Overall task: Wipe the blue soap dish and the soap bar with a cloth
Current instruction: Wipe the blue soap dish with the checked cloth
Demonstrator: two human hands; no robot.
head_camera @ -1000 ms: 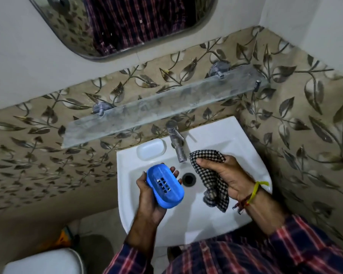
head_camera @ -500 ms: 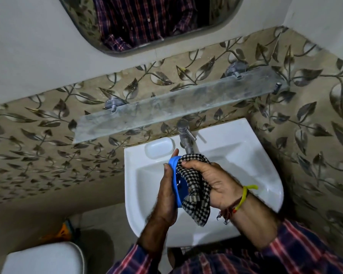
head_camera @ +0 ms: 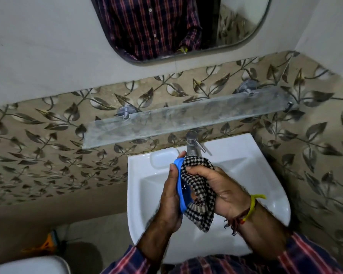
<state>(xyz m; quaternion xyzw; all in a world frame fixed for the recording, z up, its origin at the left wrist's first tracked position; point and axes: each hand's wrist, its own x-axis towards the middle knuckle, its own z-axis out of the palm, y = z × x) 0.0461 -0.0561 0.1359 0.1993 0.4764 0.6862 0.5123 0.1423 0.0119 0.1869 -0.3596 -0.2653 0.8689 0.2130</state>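
Over the white sink point(head_camera: 269, 196), my left hand point(head_camera: 169, 196) holds the blue soap dish point(head_camera: 183, 191) on edge, its hollow side turned to the right. My right hand point(head_camera: 220, 186) grips a black-and-white checked cloth point(head_camera: 201, 196) and presses it into the dish. The cloth covers most of the dish; only its rim and a strip of the inside show. A white soap bar point(head_camera: 162, 158) lies on the sink's back left ledge, apart from both hands.
A metal tap point(head_camera: 192, 144) stands at the back of the sink just behind my hands. A glass shelf point(head_camera: 186, 118) runs along the leaf-patterned tiled wall above it, under a mirror point(head_camera: 178, 26). A white toilet lid point(head_camera: 28, 265) shows at bottom left.
One second ago the dish lay flat in my left hand and the cloth hung apart in my right. The dish has turned on edge and the cloth has come against it.
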